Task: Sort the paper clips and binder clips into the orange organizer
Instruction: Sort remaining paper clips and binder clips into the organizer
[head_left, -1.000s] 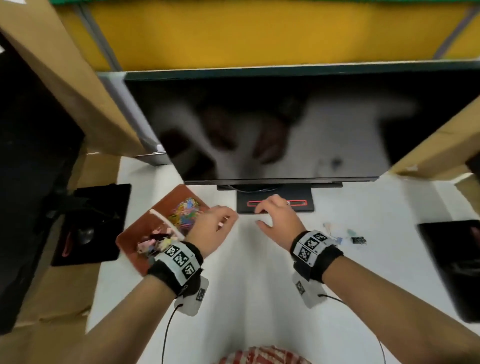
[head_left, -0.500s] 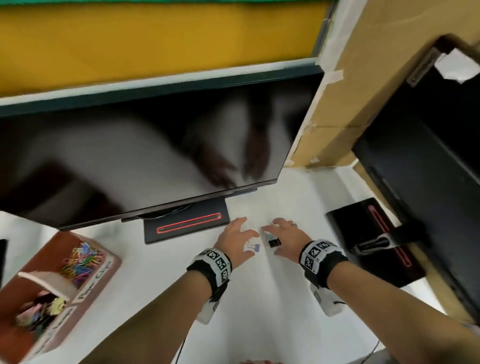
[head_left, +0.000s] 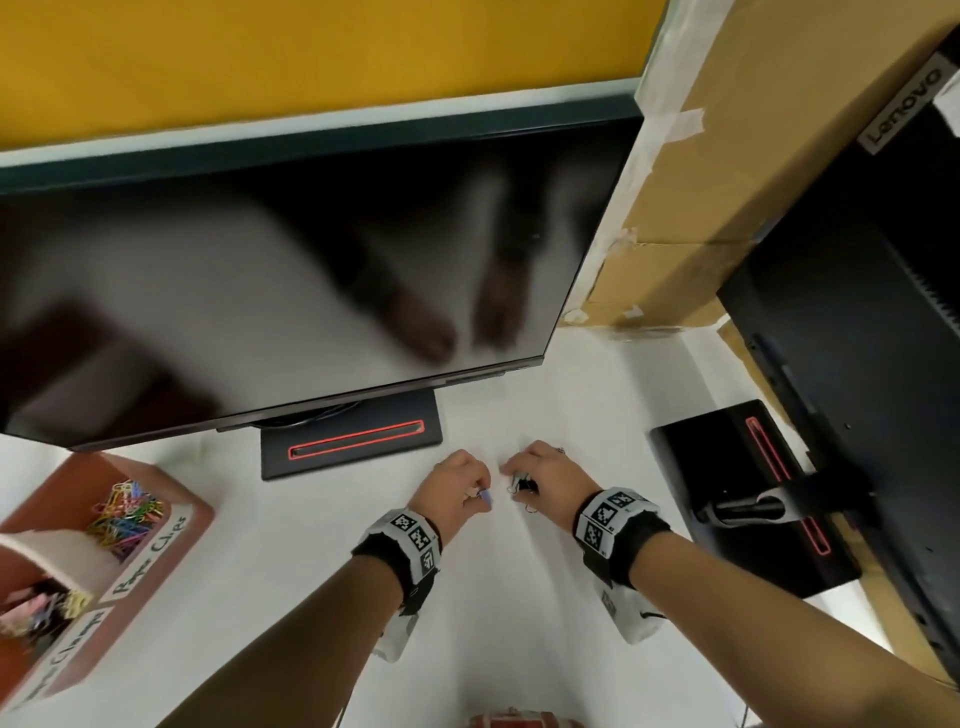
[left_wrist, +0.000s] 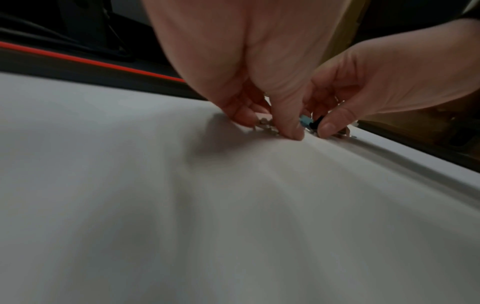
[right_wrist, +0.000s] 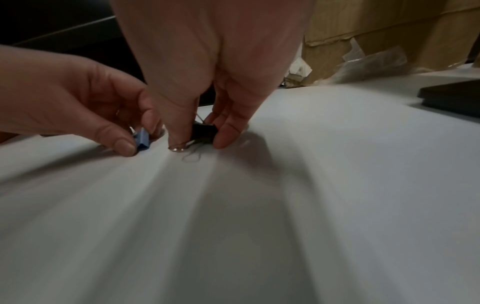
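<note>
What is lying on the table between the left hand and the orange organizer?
Nothing: in the head view, only bare white table lies between the left hand and the orange organizer.

An office desk. A dark monitor (head_left: 291, 280) on a black stand (head_left: 353, 441) sits on a white desk (head_left: 519, 597). A second monitor (head_left: 883, 364) stands at the right, cardboard boxes (head_left: 727, 156) behind, and an orange organizer (head_left: 171, 540) holding clips at the left.

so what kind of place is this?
Most likely an office desk: a large monitor on a white table, a second monitor at the right, taped cardboard boxes behind.
</note>
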